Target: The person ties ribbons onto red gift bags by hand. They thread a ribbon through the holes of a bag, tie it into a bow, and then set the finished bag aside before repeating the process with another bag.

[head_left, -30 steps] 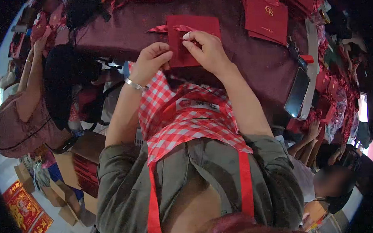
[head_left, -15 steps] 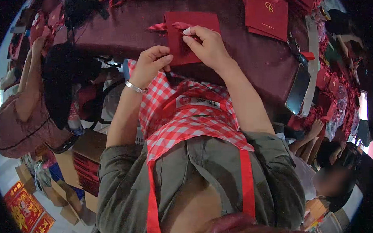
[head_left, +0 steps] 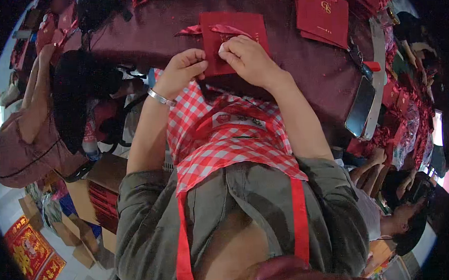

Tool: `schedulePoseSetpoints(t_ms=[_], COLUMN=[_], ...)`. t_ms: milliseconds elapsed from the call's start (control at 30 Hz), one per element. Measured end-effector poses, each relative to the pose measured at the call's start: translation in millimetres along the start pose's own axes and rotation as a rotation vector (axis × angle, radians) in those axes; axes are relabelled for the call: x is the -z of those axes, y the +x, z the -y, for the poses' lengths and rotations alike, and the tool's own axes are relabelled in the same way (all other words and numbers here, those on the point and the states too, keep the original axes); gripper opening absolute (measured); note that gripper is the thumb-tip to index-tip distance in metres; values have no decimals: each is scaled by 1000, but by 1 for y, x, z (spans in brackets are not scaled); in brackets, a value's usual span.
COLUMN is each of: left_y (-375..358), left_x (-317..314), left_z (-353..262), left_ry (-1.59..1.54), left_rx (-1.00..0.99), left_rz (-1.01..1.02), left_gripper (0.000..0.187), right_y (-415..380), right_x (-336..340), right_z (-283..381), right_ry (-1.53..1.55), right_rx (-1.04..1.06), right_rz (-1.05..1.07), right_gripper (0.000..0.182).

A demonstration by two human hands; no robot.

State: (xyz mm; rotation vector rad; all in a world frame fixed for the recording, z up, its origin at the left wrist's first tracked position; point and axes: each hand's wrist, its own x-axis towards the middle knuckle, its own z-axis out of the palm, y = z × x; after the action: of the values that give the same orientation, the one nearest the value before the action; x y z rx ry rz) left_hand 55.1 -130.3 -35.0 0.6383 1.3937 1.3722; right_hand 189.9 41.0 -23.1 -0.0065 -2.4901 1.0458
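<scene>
A flat dark-red paper gift bag (head_left: pixel 233 20) lies in front of me, near the table's edge. A shiny red ribbon (head_left: pixel 229 29) crosses its upper part, and another ribbon end sticks out past its left side. My left hand (head_left: pixel 185 67) has thumb and fingers closed on the bag's left edge. Over the bag's right half is my right hand (head_left: pixel 251 61), its fingers curled and thumb pressed to the index finger, with a white covering on one fingertip. Whatever lies inside that pinch is hidden. Gold print on the bag shows partly behind the fingers.
More red bags with gold lettering (head_left: pixel 322 15) are stacked at the upper right of the maroon-covered table (head_left: pixel 302 76). A phone (head_left: pixel 360 106) and a red-handled tool (head_left: pixel 371 66) lie near the right edge. People work on both sides; cardboard boxes (head_left: pixel 79 196) stand at lower left.
My right hand has curled its fingers further inward and tilted over the bag. The upper ribbon now shows longer, stretching right toward the knuckles. My left hand stays at the edge.
</scene>
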Motion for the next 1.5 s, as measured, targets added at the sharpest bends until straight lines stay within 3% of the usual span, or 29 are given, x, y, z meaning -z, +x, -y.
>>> schedulePoseSetpoints(t_ms=[400, 600, 667, 800, 867, 1000, 1067, 1100, 1133, 1167, 1233, 1300, 1367, 1500], left_y=[-5, -6, -4, 4, 5, 4, 5, 5, 8, 9, 10, 11, 13, 7], left_x=[-17, -33, -41, -43, -43, -44, -46, -44, -41, -41, -42, -38, -35, -43], left_z=[2, -1, -9, -7, -3, -9, -6, -2, 3, 5, 5, 6, 6, -6], left_ry=[35, 202, 559, 481, 548, 744, 381, 380, 347, 315, 332, 329, 365, 336], left_rx=[-79, -173, -313, -322, -374, -403, -251, -249, -273, -296, -265, -276, -309, -253], left_rz=[-174, -267, -361, -358, -406, -452, -402, -405, -397, -385, -426, -410, -400, -384], left_gripper=[18, 19, 20, 21, 21, 22, 23, 23, 24, 24, 24, 25, 26, 27], right_y=[8, 17, 24, 30, 31, 30, 28, 28, 32, 29, 18, 12, 5, 4], right_x=[3, 8, 8, 11, 5, 1, 4, 5, 9, 6, -6, -17, -16, -7], right_z=[8, 15, 21, 50, 63, 48, 35, 31, 30, 26, 13, 10, 13, 11], right_ry=[-140, -241, -466, -664, -931, -806, -653, -497, -498, -497, -272, -425, -508, -502], right_rx=[-12, -17, -31, 78, 152, 121, 68, 9, -180, -183, -181, -150, 15, -30], right_rz=[214, 306, 420, 416, 510, 413, 368, 323, 392, 392, 118, 177, -52, -88], right_gripper=[17, 18, 16, 16, 16, 16, 16, 16, 17, 17, 19, 19, 17, 17])
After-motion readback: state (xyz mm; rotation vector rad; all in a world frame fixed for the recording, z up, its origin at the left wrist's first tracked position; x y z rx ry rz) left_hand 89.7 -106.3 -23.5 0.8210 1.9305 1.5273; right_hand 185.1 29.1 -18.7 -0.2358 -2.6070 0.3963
